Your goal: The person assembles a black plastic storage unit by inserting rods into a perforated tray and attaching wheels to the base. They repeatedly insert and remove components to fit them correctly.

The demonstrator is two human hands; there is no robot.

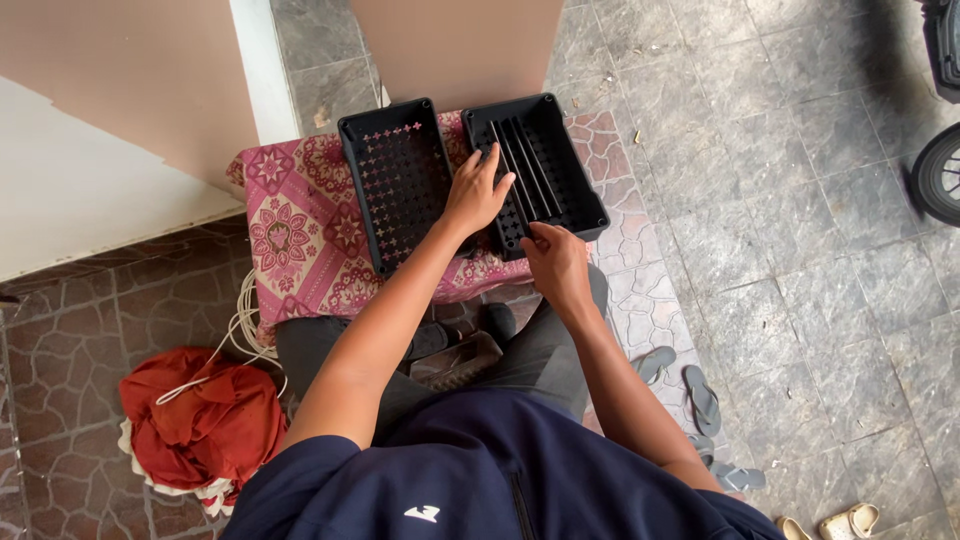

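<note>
Pressing open-fingered, the left hand (478, 192) could tip the right tray (556, 150) off the counter (300, 240); right hand (556, 262) pinches its near rim.

Navy short-sleeved shirt (480, 470), small white emblem on the chest, dark zip line down the front, dark grey trousers (540, 350), bare forearms, no watch or rings visible on either hand
</note>
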